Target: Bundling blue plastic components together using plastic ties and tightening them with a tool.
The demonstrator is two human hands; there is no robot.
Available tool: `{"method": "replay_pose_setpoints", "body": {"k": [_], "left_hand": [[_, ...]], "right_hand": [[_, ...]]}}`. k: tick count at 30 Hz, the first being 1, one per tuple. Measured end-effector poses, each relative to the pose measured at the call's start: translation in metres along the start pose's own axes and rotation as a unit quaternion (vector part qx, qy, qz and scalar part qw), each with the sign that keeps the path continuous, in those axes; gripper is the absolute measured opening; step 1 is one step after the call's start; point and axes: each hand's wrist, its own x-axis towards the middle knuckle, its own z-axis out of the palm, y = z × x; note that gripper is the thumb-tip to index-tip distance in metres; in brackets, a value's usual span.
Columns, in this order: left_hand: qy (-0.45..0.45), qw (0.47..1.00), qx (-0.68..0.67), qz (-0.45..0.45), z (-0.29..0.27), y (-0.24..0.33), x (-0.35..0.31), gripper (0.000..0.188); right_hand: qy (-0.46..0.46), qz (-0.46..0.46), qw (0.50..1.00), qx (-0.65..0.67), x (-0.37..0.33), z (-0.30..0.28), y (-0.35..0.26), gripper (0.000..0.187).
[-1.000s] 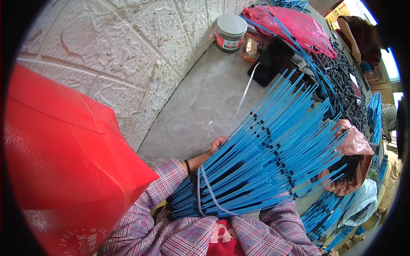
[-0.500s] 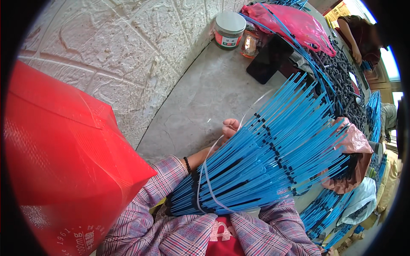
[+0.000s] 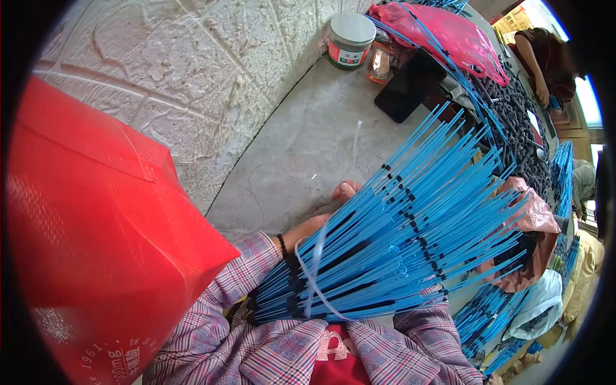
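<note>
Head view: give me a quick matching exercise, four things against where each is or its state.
1. Bundle of thin blue rods
2. Round silver-lidded jar
3. Black beaded bracelet
4. Large glossy red container

A. On the wrist of the left hand
B. At the view's far left
C. Crossed by a whitish plastic strip
D. Standing on the grey tabletop

Pairs: 1-C; 2-D; 3-A; 4-B

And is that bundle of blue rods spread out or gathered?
Spread: the bundle fans wide at right, though it narrows at left, past the pale strip.
</note>
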Motion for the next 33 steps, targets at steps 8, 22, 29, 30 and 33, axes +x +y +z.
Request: {"method": "replay_pose_setpoints", "body": {"k": [8,22,29,30,33], "left_hand": [[-0.086,0.942,-0.313,-0.087,0.006,0.033,-0.007,0.02],[0.107,0.984,-0.136,0.042,0.041,0.033,0.008,0.03],[0.098,0.994,-0.039,0.017,0.03,0.04,0.006,0.039],[0.09,0.991,-0.102,0.017,0.035,0.047,0.002,0.039],[0.074,0.971,-0.226,0.015,0.038,0.052,-0.003,0.039]], "right_hand": [[-0.203,-0.037,0.973,-0.106,-0.012,-0.003,-0.083,0.036],[-0.526,-0.027,0.821,-0.22,0.035,-0.04,-0.076,0.044],[-0.16,-0.236,0.931,-0.229,-0.024,-0.013,-0.025,0.047],[-0.019,-0.158,0.984,-0.078,-0.047,0.021,-0.049,0.048],[0.033,-0.027,0.993,0.11,-0.047,0.019,-0.056,0.051]]}}
